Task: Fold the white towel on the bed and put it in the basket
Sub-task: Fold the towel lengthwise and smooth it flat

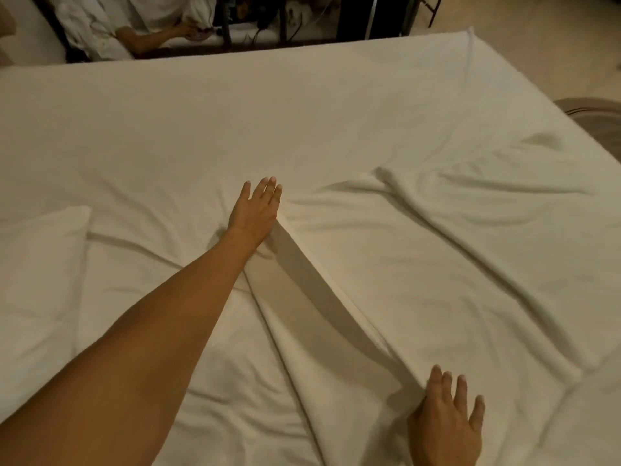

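Hands (257,210) (447,422) flat, fingers straight, on towel (420,264).

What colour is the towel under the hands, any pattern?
Plain white towel, no pattern, looking cream in the warm light; seen in the head view.

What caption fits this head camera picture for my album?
Left hand and right hand press flat on a rumpled white towel spread over the bed.

White towel (420,264) of soft matt cloth, creased and rumpled, bed (168,112) sheet of smooth matt white fabric, dark metal frame (373,15) faintly glossy, floor (537,28) pale and smooth
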`<state>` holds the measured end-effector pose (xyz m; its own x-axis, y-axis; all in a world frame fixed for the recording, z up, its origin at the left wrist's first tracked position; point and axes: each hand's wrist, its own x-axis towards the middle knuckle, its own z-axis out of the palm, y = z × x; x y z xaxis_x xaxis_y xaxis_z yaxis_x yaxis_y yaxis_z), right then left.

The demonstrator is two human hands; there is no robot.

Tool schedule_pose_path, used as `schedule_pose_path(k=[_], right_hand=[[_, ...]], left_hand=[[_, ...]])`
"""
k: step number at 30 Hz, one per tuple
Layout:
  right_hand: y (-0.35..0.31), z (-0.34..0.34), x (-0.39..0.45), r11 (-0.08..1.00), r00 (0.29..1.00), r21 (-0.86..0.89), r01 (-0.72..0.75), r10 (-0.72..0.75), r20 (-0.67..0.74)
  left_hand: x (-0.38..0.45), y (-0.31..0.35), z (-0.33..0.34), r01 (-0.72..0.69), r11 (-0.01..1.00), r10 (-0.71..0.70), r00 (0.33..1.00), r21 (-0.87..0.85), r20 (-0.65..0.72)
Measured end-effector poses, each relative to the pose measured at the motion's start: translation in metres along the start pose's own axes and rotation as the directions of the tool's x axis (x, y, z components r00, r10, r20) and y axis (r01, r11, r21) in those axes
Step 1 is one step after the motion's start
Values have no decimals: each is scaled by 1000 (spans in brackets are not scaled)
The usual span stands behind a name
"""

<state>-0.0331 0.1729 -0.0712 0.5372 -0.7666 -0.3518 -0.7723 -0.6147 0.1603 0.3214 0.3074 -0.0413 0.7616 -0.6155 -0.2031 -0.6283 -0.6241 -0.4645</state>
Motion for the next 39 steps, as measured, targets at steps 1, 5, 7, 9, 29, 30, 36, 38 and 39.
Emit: schedule_pose_path(k=[1,5,7,9,29,30,36,38,39], right_hand=[[10,-5,6,1000,1000,14,-8,8,-18],[56,-19,36,999,994,45,14,-9,-108],[84,-21,58,990,974,134,49,-18,-225],[113,-26,83,985,957,143,98,-54,-286],[324,-71,280,969,957,173,175,-126,-262],[331,-72,288,971,959,180,156,-105,-264],[375,-87,343,979,970,195,61,-13,-241],[386,-88,361,976,971,213,33,19,-237],[392,-86,371,976,972,219,10,42,-233]], left_hand=[[7,7,-13,-5,1000,5,1000,-4,-10],[32,40,-66,-18,999,18,1000,-35,-20],[45,59,-93,14,995,-16,1000,-99,-19],[59,83,-116,50,984,-55,998,-170,-21],[188,294,-280,157,932,-178,983,-327,-35],[196,303,-285,152,924,-173,985,-350,-29],[245,342,-311,142,913,-175,983,-382,-53],[268,361,-320,141,899,-181,982,-416,-58],[280,373,-325,143,882,-185,981,-449,-51]])
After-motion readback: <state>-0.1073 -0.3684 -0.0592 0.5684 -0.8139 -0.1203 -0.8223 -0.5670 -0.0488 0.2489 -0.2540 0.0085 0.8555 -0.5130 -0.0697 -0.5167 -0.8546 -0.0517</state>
